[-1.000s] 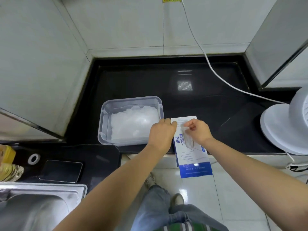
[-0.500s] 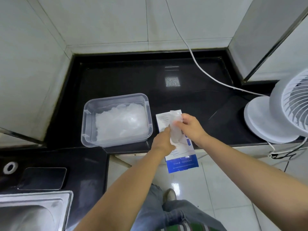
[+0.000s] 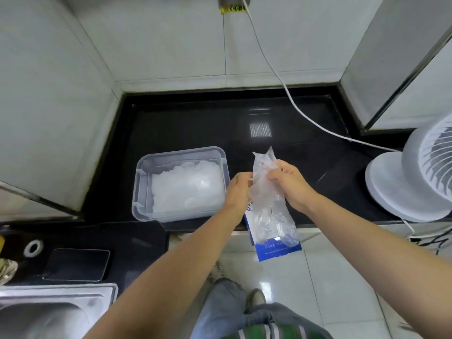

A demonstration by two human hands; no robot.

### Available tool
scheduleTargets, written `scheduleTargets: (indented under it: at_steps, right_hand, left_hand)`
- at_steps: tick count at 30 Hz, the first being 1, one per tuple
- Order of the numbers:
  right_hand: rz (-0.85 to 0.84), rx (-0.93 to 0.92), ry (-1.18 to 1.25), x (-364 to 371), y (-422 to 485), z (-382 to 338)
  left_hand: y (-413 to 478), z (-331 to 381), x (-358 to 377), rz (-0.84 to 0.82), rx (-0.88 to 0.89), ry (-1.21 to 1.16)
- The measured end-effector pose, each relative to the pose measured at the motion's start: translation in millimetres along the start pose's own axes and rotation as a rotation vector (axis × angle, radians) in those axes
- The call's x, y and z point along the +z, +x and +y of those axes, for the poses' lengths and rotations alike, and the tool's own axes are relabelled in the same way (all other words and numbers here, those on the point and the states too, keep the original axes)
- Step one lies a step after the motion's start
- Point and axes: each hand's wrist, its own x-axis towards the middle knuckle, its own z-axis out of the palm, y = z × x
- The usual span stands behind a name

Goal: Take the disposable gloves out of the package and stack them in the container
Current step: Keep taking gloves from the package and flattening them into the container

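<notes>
Package [image 3: 277, 249] lies over the worktop [image 3: 195, 123] edge, its lower end above the floor [image 3: 330, 277]. Judged risk: a tug from a clinging glove drags it off.

Glove [image 3: 266, 192] is held above the package, its lower end draped on it. Right hand [image 3: 288, 182] pinches it near the top; left hand [image 3: 238, 192] seems to pinch its left edge. It is thin, clear, crumpled film and may fold rather than lie flat.

Container [image 3: 181, 150], left of the hands, holds a white heap. Fan [image 3: 415, 182] at right: any airflow could lift the glove.

Bare tabletop [image 3: 195, 123] is lying open behind the clear container [image 3: 176, 216]; a fan [image 3: 396, 189] and its cord [image 3: 302, 113] are crowding the right.
</notes>
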Motion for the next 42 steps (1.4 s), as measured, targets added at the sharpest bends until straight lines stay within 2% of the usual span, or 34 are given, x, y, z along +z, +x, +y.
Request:
scheduleTargets:
  at_steps: [1, 3, 6, 10, 16, 24, 29, 33, 38, 40, 42]
  right_hand:
    - [-0.038, 0.008, 0.026, 3, 1, -3]
    - [-0.096, 0.012, 0.056, 9, 2, -10]
    - [-0.172, 0.005, 0.063, 22, 3, -20]
    - [-0.154, 0.018, 0.049, 41, 7, -33]
    - [-0.201, 0.036, -0.108, 70, 16, -42]
    - [-0.027, -0.006, -0.137, 89, 41, -49]
    - [-0.084, -0.034, -0.245, 105, 54, -58]
    - [-0.068, -0.1, -0.369, 116, 68, -64]
    - [0.004, -0.182, -0.472, 113, 88, -65]
    - [-0.054, -0.195, -0.52, 114, 95, -66]
    - [-0.18, -0.2, -0.546, 119, 98, -68]
  left_hand:
    - [-2, 9, -4, 0.029, -0.026, -0.118]
    - [-4, 20, -11, 0.086, -0.072, -0.175]
    - [-6, 24, -31, 0.166, -0.031, -0.178]
    - [-4, 18, -68, 0.21, -0.03, -0.246]
    - [-7, 8, -102, 0.1, -0.077, -0.293]
    - [0, -18, -146, 0.113, -0.17, -0.239]
    - [-2, -19, -167, -0.124, -0.19, -0.449]
    - [7, -27, -175, 0.021, -0.264, -0.395]
    - [2, -45, -200, 0.158, -0.241, -0.147]
    - [1, -47, -206, 0.276, -0.152, -0.062]
    - [1, -40, -206, 0.307, -0.037, -0.073]
